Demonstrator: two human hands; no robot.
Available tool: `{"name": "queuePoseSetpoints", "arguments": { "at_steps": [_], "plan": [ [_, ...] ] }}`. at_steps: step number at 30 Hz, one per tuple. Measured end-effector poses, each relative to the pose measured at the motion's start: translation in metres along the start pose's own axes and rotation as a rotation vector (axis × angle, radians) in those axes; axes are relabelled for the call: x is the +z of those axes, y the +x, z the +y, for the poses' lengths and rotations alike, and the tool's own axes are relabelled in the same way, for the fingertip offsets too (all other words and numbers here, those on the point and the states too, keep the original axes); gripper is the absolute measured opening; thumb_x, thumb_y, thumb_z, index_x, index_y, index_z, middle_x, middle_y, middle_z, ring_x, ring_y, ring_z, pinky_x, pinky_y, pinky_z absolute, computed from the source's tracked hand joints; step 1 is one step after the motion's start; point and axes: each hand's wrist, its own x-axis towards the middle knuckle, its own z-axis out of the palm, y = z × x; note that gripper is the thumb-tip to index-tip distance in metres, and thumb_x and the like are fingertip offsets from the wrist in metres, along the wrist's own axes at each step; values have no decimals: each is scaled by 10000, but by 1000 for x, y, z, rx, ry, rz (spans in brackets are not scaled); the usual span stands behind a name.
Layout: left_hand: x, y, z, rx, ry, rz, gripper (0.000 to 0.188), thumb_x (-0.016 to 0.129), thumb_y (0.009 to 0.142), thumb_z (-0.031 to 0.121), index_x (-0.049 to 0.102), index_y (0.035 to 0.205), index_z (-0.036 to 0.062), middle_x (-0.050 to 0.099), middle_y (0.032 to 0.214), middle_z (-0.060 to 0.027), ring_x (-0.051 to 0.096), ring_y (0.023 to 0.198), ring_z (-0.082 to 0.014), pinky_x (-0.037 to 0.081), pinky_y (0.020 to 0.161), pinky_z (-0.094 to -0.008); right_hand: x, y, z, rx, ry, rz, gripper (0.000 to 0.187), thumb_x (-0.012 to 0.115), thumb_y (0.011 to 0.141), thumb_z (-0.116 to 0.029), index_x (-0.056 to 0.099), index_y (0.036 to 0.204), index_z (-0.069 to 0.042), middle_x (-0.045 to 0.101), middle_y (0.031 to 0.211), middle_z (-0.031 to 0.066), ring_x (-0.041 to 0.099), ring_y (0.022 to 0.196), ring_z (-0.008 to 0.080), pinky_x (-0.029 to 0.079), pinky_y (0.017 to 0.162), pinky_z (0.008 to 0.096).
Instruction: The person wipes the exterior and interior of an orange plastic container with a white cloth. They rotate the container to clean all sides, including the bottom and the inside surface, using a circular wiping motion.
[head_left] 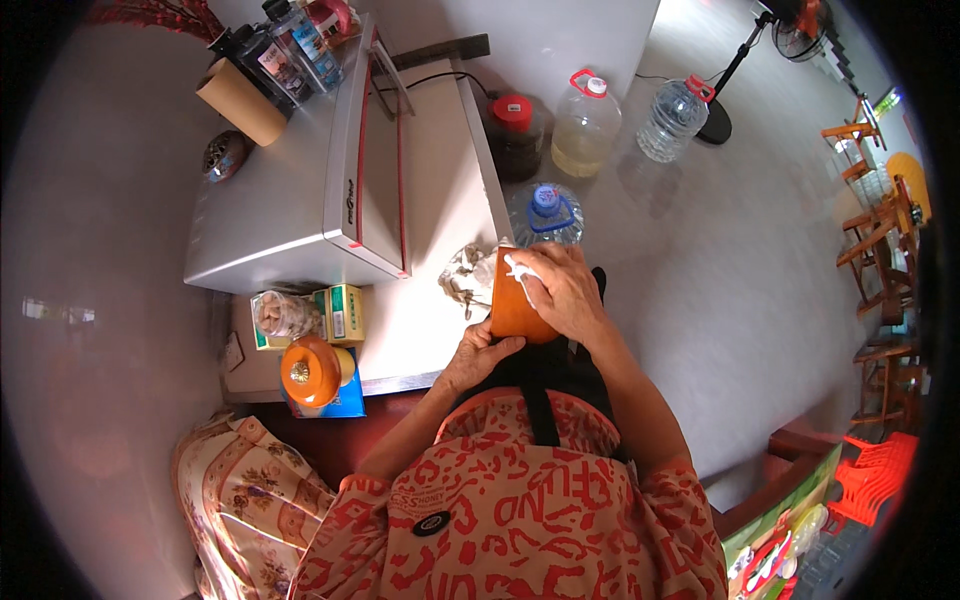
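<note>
An orange-brown container or block (512,308) with a smooth surface is held in front of my body, beside the white tabletop's edge. My left hand (476,358) grips its lower left corner, the thumb lying along the near edge. Against its upper part my right hand (566,288) presses a small white tissue (519,268), with the fingers bent round it. Whether the orange-brown piece is hollow cannot be made out. Just left of it, a crumpled pale cloth (466,280) lies on the tabletop (425,325).
A silver cabinet-like appliance (290,215) carries bottles and a cardboard tube (241,102). Before it are a jar (284,314), small boxes (345,312) and an orange lidded pot (310,371). Large plastic bottles (585,130) stand on the floor; wooden chairs (868,250) are far right.
</note>
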Motion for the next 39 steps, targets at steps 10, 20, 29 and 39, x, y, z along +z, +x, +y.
{"name": "queuePoseSetpoints", "arguments": {
  "at_steps": [10,20,29,39],
  "plan": [
    [6,-1,-1,44,13,61,213,650,880,116,629,1074,30,659,957,5,568,899,-61,485,813,-239,-1,-15,-17,-232,-156,-104,302,594,801,-128,641,1100,-139,568,1164,14,497,1023,267,418,906,408],
    [25,-15,56,213,187,34,126,652,869,68,634,987,28,653,886,15,568,845,-54,490,734,-227,-32,14,-33,-284,14,-1,340,616,770,-82,624,1105,-141,587,1117,10,507,877,224,414,800,357],
    [21,-30,93,341,423,157,160,705,838,114,603,938,41,621,843,-9,526,790,-62,479,684,-243,-60,10,-88,-454,1,67,279,655,755,-93,669,1032,-115,613,1115,-3,511,955,255,448,840,374],
    [29,-52,118,473,350,91,253,706,826,60,621,1062,26,666,953,-42,587,867,-94,495,768,-267,-75,-13,-107,-480,-147,251,284,664,762,-187,682,1045,-170,601,1118,-44,480,966,201,424,774,337]
  ]
}}
